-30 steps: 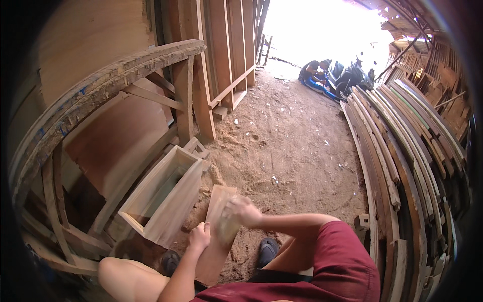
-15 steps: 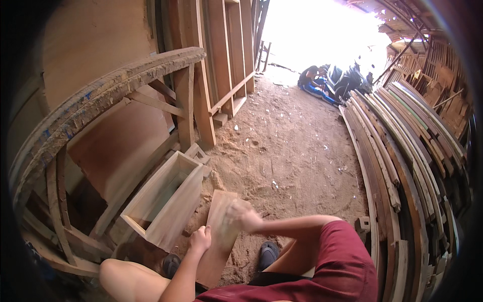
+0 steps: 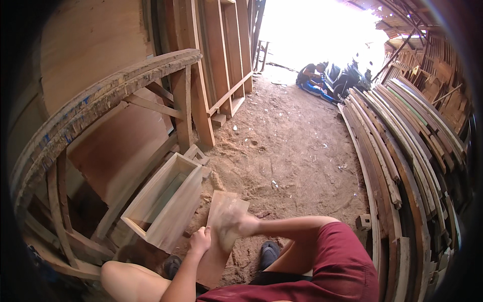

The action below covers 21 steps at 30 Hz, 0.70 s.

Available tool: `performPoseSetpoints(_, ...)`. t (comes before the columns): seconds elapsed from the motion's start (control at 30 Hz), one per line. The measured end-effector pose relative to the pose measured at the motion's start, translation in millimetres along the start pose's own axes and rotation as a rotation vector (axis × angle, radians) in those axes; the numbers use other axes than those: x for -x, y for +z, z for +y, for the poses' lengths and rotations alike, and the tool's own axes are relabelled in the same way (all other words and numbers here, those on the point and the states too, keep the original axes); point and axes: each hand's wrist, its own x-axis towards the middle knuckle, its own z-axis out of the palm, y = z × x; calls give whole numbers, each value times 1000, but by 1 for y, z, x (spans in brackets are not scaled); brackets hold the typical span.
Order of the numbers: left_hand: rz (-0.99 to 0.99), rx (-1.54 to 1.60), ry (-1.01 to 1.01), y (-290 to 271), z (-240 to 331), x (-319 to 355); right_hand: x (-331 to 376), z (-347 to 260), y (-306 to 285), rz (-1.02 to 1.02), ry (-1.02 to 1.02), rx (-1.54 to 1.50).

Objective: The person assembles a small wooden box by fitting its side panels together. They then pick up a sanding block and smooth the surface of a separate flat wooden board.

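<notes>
A flat wooden board point(image 3: 211, 269) slants up from my lap, between my legs. My left hand point(image 3: 200, 239) is closed on the board's left edge, thumb uppermost. Over the upper part of the board, my right hand point(image 3: 240, 224) is smeared by motion, so its fingers do not show clearly. A pale, flat patch point(image 3: 241, 205) shows just beyond that hand at the board's upper right; I cannot make out what it is. Left of the board stands an open-topped wooden box point(image 3: 173, 211), long and narrow, apart from both hands.
A worn wooden trestle point(image 3: 115, 80) rises at the left, with tall wooden frames point(image 3: 221, 60) behind it. Stacked planks point(image 3: 387, 146) line the right side. Sandy ground point(image 3: 292, 151) runs toward a bright opening, where a person point(image 3: 309, 75) sits beside a motorbike point(image 3: 339, 80).
My right hand has shifted slightly down and left over the board, and the pale patch now shows beyond it. My left hand keeps its grip in the same place.
</notes>
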Motion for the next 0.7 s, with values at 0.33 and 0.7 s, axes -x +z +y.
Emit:
performPoseSetpoints(0.33,3,-28,-11,-8,3,8,3,38,-26,-139,258,245)
performPoseSetpoints(0.7,-30,-23,-4,-5,5,6,0,-28,27,119,-394,258)
